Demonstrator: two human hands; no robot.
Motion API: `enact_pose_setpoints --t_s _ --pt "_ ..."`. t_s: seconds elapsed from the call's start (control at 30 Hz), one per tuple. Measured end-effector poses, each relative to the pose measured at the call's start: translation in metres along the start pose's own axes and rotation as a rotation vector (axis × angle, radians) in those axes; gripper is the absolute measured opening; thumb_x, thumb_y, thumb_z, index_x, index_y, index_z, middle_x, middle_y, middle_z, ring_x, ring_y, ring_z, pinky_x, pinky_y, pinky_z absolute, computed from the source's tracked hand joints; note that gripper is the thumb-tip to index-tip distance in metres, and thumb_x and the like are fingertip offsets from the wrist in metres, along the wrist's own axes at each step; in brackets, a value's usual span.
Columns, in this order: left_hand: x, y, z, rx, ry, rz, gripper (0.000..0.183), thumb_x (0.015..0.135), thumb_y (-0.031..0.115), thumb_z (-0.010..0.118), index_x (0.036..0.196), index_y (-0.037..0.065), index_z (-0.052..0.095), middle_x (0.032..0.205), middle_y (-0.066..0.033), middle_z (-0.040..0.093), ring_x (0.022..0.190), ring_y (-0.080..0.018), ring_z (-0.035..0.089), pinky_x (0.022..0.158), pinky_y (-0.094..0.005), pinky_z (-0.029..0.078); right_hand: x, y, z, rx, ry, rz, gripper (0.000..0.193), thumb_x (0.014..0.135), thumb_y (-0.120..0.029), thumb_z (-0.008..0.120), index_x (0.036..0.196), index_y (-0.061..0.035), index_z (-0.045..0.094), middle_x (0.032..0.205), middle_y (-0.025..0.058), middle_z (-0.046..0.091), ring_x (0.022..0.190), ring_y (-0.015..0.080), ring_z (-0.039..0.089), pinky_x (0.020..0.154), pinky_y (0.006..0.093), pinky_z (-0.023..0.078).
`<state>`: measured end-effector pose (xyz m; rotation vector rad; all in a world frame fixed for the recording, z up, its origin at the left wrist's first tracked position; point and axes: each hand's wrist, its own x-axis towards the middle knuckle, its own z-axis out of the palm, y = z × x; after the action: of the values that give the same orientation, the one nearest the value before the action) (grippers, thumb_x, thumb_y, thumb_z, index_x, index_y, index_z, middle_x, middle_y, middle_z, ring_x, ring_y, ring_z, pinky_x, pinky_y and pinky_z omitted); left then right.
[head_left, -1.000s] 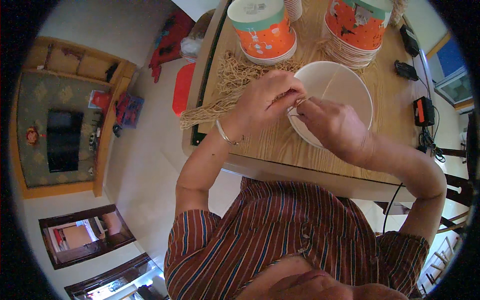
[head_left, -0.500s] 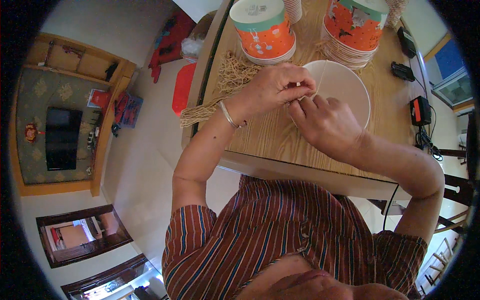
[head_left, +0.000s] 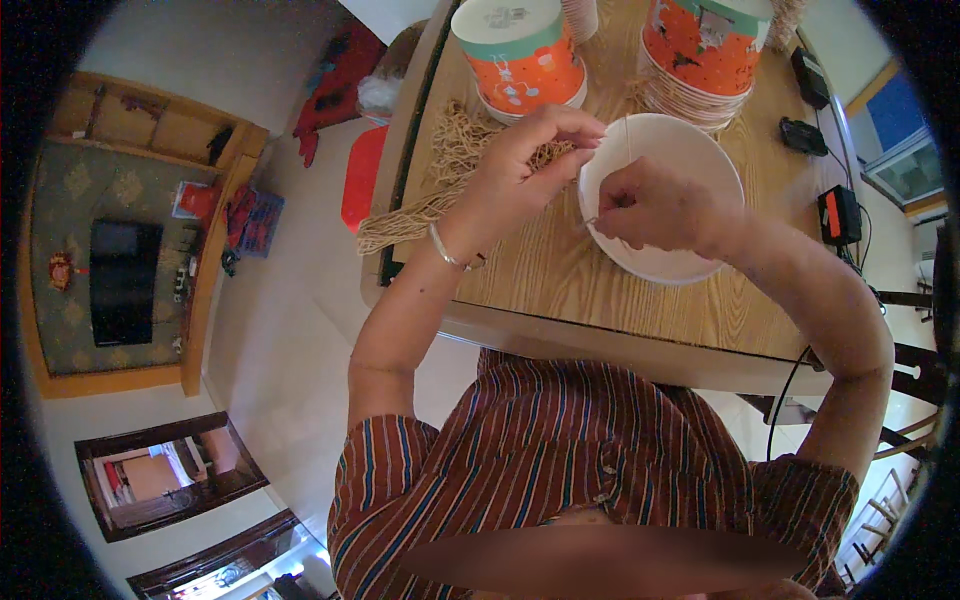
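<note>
Over the white paper bucket (head_left: pixel 682 266) my right hand (head_left: pixel 672 205) is closed, its fingertips pinched near the rim. A small thin thing pokes out of the pinch; its kind is too small to tell. A strand of twine (head_left: pixel 627 135) hangs over the bucket's far rim. My left hand (head_left: pixel 535 160) is beside the bucket's left rim, thumb and forefinger apart, with nothing visible between them. Behind and left of that hand lies a loose heap of beige twine (head_left: pixel 462 140), and a straighter bundle of twine (head_left: pixel 405 225) reaches the table's left edge.
Two stacks of orange and green paper buckets (head_left: pixel 520 80) (head_left: pixel 705 50) stand at the back of the wooden table (head_left: pixel 540 300). A black and orange box (head_left: pixel 840 215), a black device (head_left: pixel 803 137) and cables line the right edge. A red stool (head_left: pixel 362 180) is at the left.
My hands, close together before, have separated. The left fingers have spread; the right hand has moved down over the bucket, still pinched.
</note>
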<state>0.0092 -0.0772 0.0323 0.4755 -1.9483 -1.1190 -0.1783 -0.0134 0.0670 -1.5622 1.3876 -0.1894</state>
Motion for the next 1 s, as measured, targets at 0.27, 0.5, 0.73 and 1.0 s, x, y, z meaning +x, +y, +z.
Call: enact_pose_setpoints --t_s 0.27,0.5,0.73,1.0 --pt "-0.039 0.022 0.003 0.474 -0.044 0.246 0.029 0.075 0.005 0.072 0.102 0.014 0.063 0.100 -0.0067 0.058 0.091 -0.0259 0.059 0.077 -0.0358 0.049 0.004 0.014 -0.005 0.718 -0.254 0.101 0.010 0.088 -0.014 0.055 0.081 -0.0078 0.057 0.061 -0.0005 0.049 0.043 0.0036 0.032 0.036 0.0202 0.020" --pt "-0.045 0.030 0.017 0.747 -0.077 0.461 0.033 0.071 0.010 0.072 0.102 0.021 0.068 0.095 -0.0028 0.055 0.087 -0.0231 0.057 0.075 -0.0357 0.050 0.002 0.017 -0.002 0.917 -0.362 0.031 0.016 0.094 -0.018 0.050 0.085 -0.0071 0.058 0.062 0.0000 0.048 0.041 0.0028 0.030 0.034 0.0191 0.019" --pt "-0.038 0.032 0.011 0.828 -0.173 0.584 0.028 0.068 0.010 0.068 0.096 0.009 0.068 0.094 -0.0057 0.055 0.088 -0.0245 0.058 0.082 -0.0411 0.051 0.007 0.021 0.001 0.905 -0.387 0.036 0.019 0.094 -0.021 0.046 0.082 -0.0074 0.055 0.061 0.0002 0.051 0.041 0.0045 0.035 0.031 0.0208 0.022" --pt "-0.032 0.029 0.011 0.807 -0.209 0.595 0.023 0.069 0.008 0.069 0.092 0.005 0.062 0.092 -0.0065 0.056 0.085 -0.0238 0.059 0.080 -0.0386 0.051 0.007 0.016 -0.001 0.825 -0.371 0.085 0.019 0.094 -0.022 0.046 0.084 -0.0088 0.054 0.059 0.0015 0.053 0.040 0.0056 0.037 0.031 0.0224 0.023"
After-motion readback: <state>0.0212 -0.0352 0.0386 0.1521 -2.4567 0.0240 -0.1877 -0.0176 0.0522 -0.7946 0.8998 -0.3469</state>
